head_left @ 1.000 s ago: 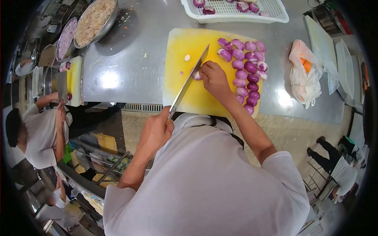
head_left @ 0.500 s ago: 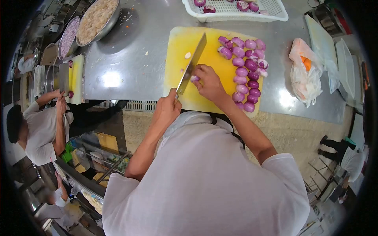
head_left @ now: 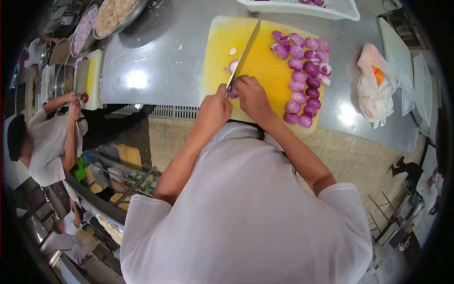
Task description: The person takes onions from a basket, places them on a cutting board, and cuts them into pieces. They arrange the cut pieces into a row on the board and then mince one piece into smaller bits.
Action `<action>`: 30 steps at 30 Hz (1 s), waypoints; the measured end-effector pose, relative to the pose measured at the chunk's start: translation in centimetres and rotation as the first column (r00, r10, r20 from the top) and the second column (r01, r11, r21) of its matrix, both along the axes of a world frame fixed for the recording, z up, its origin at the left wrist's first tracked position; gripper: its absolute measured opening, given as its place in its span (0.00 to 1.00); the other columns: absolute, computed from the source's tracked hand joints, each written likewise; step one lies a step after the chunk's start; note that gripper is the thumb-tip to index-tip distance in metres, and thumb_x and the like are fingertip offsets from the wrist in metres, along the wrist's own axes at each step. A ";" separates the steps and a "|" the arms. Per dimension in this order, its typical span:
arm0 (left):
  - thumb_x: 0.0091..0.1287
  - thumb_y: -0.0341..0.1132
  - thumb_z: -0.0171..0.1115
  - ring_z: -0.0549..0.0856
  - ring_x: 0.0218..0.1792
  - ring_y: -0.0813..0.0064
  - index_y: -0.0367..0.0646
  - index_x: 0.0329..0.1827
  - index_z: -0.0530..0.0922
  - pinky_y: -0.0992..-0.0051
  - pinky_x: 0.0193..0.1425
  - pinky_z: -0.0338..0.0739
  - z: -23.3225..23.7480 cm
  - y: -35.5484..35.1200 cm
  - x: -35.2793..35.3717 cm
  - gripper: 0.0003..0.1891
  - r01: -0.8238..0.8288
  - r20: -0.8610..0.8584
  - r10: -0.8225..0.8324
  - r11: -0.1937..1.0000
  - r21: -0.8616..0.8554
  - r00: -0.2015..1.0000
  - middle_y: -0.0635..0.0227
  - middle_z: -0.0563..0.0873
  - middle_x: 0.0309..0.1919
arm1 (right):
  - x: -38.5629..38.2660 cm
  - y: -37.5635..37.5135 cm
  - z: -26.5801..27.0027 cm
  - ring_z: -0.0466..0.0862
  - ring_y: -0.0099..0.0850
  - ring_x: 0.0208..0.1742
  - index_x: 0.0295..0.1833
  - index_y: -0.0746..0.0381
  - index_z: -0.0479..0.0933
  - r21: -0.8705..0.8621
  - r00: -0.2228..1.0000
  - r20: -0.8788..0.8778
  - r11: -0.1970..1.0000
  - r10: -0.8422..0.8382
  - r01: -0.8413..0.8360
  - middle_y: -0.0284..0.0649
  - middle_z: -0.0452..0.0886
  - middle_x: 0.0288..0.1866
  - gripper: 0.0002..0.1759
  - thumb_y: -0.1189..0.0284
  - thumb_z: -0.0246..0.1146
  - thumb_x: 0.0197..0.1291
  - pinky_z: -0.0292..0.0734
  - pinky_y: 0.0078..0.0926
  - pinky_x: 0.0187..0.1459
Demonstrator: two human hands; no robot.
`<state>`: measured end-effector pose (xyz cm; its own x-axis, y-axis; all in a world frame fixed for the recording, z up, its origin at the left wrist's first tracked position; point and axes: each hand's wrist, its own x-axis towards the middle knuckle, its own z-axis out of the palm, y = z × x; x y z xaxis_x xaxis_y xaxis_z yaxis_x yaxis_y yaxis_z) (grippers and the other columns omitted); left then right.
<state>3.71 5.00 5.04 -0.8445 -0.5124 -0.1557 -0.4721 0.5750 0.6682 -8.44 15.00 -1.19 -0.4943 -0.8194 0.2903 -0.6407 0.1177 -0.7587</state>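
My left hand (head_left: 213, 111) is closed round the handle of a large knife (head_left: 246, 50), its long blade slanting up and away over the yellow cutting board (head_left: 221, 35). Close against the blade's near end, my right hand (head_left: 254, 98) pinches a small purple onion (head_left: 232, 93), mostly covered by the fingers and blade. Another onion piece (head_left: 232, 66) lies left of the blade, partly hidden by it, beside a pale scrap (head_left: 232, 51). Right of my right hand, several peeled purple onions (head_left: 298, 76) stand in rows along the board's right side.
A white perforated basket (head_left: 302, 10) with onions stands beyond the board. A plastic bag (head_left: 376, 90) with something orange sits at right. Far left are a bowl of pale chopped food (head_left: 118, 16) and a bowl of chopped onion (head_left: 85, 32). A co-worker (head_left: 47, 137) works at left.
The view has shifted, so the board sits higher and further right. My hands have come closer together at the knife's near end. An onion piece now shows left of the blade.
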 end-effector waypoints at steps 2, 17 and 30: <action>0.63 0.25 0.57 0.78 0.22 0.44 0.33 0.47 0.70 0.55 0.29 0.71 1.4 0.0 -0.1 0.11 0.016 -0.009 -0.016 1.000 0.024 1.000 0.45 0.75 0.18 | -0.2 0.1 0.0 0.78 0.47 0.43 0.38 0.65 0.78 -0.007 1.000 0.016 1.000 -0.008 0.008 0.46 0.78 0.39 0.05 0.82 0.60 0.54 0.76 0.41 0.46; 0.61 0.25 0.57 0.79 0.24 0.42 0.33 0.45 0.69 0.55 0.30 0.72 -0.4 0.8 0.1 0.11 -0.001 0.038 0.000 1.000 0.019 0.999 0.47 0.77 0.19 | 1.0 0.4 -0.8 0.79 0.47 0.41 0.34 0.64 0.78 -0.046 0.999 0.046 0.999 -0.020 0.022 0.46 0.79 0.35 0.03 0.80 0.59 0.56 0.77 0.42 0.43; 0.62 0.26 0.57 0.81 0.24 0.44 0.33 0.45 0.70 0.56 0.30 0.73 3.5 1.5 0.3 0.10 -0.004 0.108 -0.005 0.996 0.087 0.994 0.45 0.77 0.19 | 1.1 0.9 -1.4 0.79 0.47 0.39 0.33 0.65 0.77 -0.131 0.996 -0.003 0.988 -0.087 0.086 0.46 0.78 0.33 0.03 0.80 0.59 0.57 0.77 0.42 0.42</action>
<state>4.05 6.52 8.58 -0.8207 -0.4927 -0.2895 -0.5437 0.5175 0.6608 -7.36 15.92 -2.62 -0.5585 -0.7286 0.3965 -0.6388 0.0730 -0.7659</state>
